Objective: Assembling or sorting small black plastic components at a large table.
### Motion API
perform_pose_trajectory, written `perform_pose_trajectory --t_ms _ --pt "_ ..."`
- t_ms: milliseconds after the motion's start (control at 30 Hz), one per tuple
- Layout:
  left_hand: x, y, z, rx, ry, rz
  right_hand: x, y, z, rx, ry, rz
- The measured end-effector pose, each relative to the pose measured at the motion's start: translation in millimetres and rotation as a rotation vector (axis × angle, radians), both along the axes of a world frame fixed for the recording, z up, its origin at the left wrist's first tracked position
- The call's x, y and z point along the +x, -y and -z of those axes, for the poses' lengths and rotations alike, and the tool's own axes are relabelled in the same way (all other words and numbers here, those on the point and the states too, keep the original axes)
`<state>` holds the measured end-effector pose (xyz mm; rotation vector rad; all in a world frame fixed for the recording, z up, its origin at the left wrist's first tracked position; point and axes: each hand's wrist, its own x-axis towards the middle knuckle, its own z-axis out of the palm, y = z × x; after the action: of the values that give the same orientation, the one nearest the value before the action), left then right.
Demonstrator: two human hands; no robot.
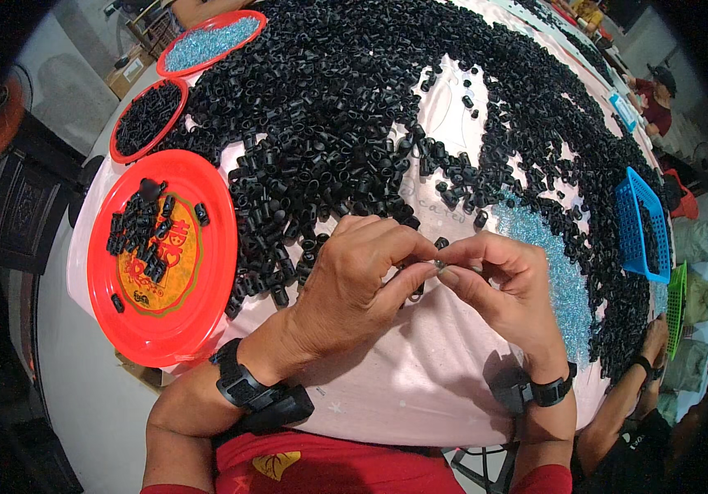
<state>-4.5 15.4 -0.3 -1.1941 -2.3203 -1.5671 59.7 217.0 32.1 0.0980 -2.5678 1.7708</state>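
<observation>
My left hand (pixel 350 280) and my right hand (pixel 502 276) meet over the near part of the cloth, thumbs and forefingers pinched together. Between their fingertips is a small dark piece (pixel 442 244), mostly covered, with a shiny bit at the thumb tips; its exact kind cannot be made out. Just beyond my hands spreads a large heap of small black hollow plastic parts (pixel 313 123). Right of my right hand lies a pile of small clear-bluish pieces (pixel 556 284). To the left, a red oval tray (pixel 214 263) holds a small group of black parts.
Farther left stand a red bowl of black pieces (pixel 148 119) and a red bowl of bluish pieces (pixel 214 45). A blue basket (pixel 642 226) and a green basket (pixel 677 309) are at the right edge. Another person's hand (pixel 655 337) reaches in there; others sit farther back.
</observation>
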Motion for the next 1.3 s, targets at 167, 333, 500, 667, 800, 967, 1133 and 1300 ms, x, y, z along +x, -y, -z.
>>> perform_pose_trajectory --t_ms 167,333,500,667,800,967,1133,1300 --pt "1.3 0.8 -0.1 0.013 0.046 -0.004 -2.0 0.5 -0.9 0.137 -0.106 -0.034" --pt "3.5 1.9 -2.1 -0.019 0.137 -0.007 -0.3 3.1 -7.4 0.301 -0.229 -0.062" --pt "4.7 3.6 -0.3 0.024 0.251 0.010 0.2 4.1 -7.9 0.324 -0.269 -0.079" --pt "5.0 0.5 -7.4 0.032 0.294 0.026 1.0 4.5 -9.0 0.243 -0.203 -0.057" --pt "4.9 -0.6 -2.6 0.087 0.316 -0.004 1.0 4.5 -8.3 0.240 -0.199 -0.049" --pt "8.2 1.9 -14.5 0.009 0.428 -0.014 1.6 6.9 -9.5 0.283 -0.232 -0.046" --pt "8.7 2.2 -14.2 0.054 0.429 -0.055 2.3 1.9 -16.8 0.337 -0.196 -0.043" --pt "3.0 7.5 -14.0 0.079 0.433 -0.069 0.5 -20.4 -14.2 0.630 -0.052 0.015"
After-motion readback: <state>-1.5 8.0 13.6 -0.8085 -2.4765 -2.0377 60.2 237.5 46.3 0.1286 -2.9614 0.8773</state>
